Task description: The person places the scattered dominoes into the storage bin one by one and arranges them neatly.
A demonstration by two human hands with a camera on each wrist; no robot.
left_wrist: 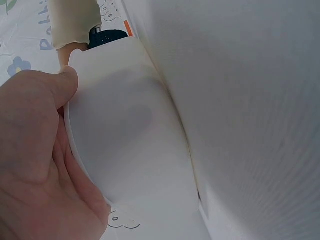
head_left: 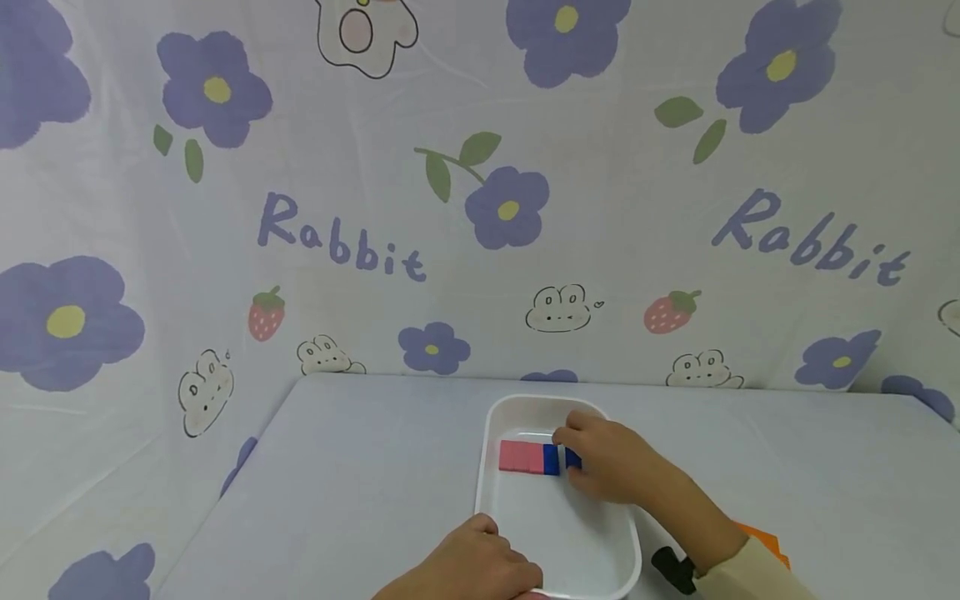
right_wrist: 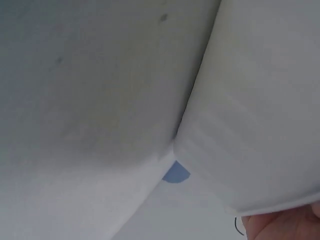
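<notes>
A white tray (head_left: 570, 558) lies on the table, and my left hand (head_left: 480, 562) grips its near left rim. The left wrist view shows the thumb over the edge of the tray (left_wrist: 125, 120), with the fingers beneath it. Inside, several pink blocks (head_left: 521, 457) form a row with a blue block (head_left: 551, 459) at its right end. My right hand (head_left: 611, 458) reaches into the tray and pinches another blue block (head_left: 573, 459), just right of that row with a narrow gap between. Fingers hide much of this piece. In the right wrist view, only part of the right hand (right_wrist: 285, 225) shows beyond the tray wall.
A black object (head_left: 673, 571) is at the right wrist, beside the tray's right side. Something orange (head_left: 765, 542) shows partly behind the right forearm. A printed cloth (head_left: 360, 125) hangs behind the white table (head_left: 360, 467).
</notes>
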